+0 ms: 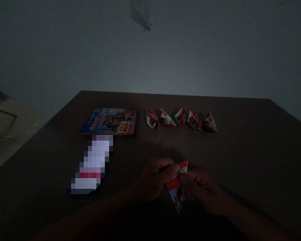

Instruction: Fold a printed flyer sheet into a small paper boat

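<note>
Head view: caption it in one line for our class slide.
Left hand and right hand grip folded paper near five folded paper shapes.

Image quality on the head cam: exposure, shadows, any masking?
Head view: underexposed overall, wall brighter than table; left hand, right hand and the lower end of the folded paper sink into darkness; soft shadow on the table just beyond the hands; pale elongated item pixelated, details unreadable; no strong glare.

Ppr (173, 183) btwn L hand (157, 177) & R hand (203, 187)
</note>
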Demonstrator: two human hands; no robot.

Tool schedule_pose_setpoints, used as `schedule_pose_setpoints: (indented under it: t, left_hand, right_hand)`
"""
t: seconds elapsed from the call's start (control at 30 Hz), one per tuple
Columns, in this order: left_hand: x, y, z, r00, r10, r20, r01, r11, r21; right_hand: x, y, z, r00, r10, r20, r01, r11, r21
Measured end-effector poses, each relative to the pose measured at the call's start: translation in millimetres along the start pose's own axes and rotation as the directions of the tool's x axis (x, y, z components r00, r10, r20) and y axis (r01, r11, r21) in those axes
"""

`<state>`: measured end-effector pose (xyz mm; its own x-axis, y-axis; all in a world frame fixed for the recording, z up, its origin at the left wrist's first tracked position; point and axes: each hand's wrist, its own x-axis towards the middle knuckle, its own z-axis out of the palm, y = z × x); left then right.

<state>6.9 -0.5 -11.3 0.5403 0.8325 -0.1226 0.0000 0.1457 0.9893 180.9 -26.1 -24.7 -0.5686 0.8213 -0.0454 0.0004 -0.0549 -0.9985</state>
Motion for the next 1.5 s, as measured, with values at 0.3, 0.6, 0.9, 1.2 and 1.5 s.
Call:
schedule_pose_setpoints:
  t: [0.3, 0.6, 0.9, 1.2, 1.5]
  left_hand:
    - [1, -4, 1, 0.998, 0.015, -0.060, -0.013, 1.000, 0.026]
    - [1, -2, 2, 0.995, 0.008, -0.103, -0.003, 0.999, 0.042]
    - [1, -2, 3, 0.989, 0.044, -0.139, -0.043, 0.999, 0.007]
    - [4, -3, 3, 0.968, 0.063, -0.245, -0.067, 0.998, -0.010]
    - [5, -3, 5, 0.956, 0.002, -0.295, -0.025, 0.997, -0.073]
  right_hand:
    - [-1, 1, 3, 0.999, 0.023, 0.043, -0.024, 1.000, 0.018]
    - [0, -3, 5, 0.998, 0.009, 0.063, -0.010, 1.000, 0.004]
    - [-1, -9, 6, 0.994, 0.021, 0.109, -0.016, 0.999, -0.045]
    - [1, -10, 6, 0.990, 0.073, 0.125, -0.072, 0.997, -0.014]
    - [-2, -7, 4, 0.985, 0.130, 0.111, -0.137, 0.988, 0.064]
